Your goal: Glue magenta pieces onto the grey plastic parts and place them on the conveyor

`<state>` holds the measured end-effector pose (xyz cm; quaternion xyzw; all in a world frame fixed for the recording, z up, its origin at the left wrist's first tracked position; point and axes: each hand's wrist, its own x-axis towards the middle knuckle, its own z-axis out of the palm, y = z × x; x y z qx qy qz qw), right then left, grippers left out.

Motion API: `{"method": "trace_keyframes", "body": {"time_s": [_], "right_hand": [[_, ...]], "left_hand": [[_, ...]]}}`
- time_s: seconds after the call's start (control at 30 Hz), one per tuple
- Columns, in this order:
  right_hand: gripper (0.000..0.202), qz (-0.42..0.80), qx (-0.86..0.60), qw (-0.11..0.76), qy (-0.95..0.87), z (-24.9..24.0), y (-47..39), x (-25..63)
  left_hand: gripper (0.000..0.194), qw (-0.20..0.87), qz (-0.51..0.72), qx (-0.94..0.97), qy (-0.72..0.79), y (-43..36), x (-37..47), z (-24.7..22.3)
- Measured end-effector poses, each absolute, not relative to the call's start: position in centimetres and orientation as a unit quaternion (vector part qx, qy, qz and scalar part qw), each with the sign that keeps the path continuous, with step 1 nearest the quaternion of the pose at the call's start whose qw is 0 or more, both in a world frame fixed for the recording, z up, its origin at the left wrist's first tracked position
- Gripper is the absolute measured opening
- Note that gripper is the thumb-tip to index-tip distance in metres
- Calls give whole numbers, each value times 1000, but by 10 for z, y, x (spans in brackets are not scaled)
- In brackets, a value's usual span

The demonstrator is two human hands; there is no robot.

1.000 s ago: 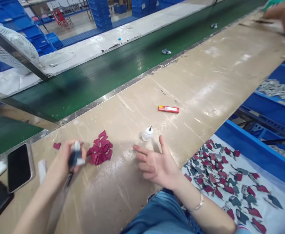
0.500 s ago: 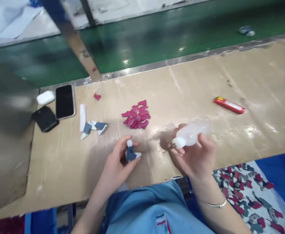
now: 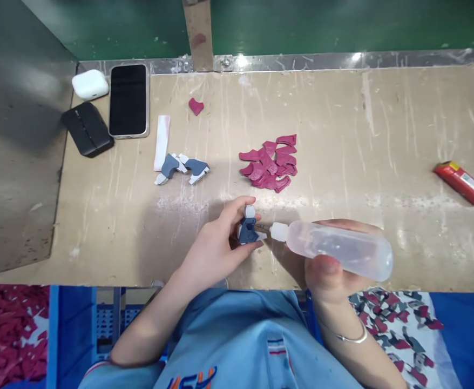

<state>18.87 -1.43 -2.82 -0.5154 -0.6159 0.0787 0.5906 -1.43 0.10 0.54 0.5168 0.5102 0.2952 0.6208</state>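
The right hand (image 3: 332, 282) grips the translucent bottle (image 3: 348, 251), its long axis running sideways, nozzle (image 3: 263, 227) pointing left at the blue-grey part (image 3: 247, 231) pinched in the left hand (image 3: 216, 248), contact unclear.

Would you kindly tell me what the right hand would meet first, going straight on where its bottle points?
Probably the blue-grey and white part in the left hand; the nozzle of the bottle sits close beside it, though contact is unclear.
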Motion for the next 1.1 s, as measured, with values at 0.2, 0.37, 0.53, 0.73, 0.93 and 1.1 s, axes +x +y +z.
{"method": "trace_keyframes", "body": {"time_s": [0.2, 0.37, 0.53, 0.73, 0.93, 1.1], "right_hand": [[38, 58, -520, 564, -639, -27, -16, 191], [39, 32, -521, 551, -651, -26, -19, 190], [37, 27, -507, 561, -654, -27, -19, 189], [35, 102, -510, 575, -631, -25, -23, 189], [38, 164, -497, 562, -640, -19, -20, 184], [36, 180, -519, 561, -619, -23, -29, 192]], "left_hand": [[62, 616, 284, 527, 512, 3, -13, 9], [62, 608, 271, 538, 517, 3, -14, 11], [62, 609, 272, 537, 517, 3, -14, 12], [63, 601, 272, 535, 528, 2, -13, 13], [70, 594, 276, 538, 531, 3, -14, 12], [76, 599, 272, 533, 533, 2, -14, 13]]}}
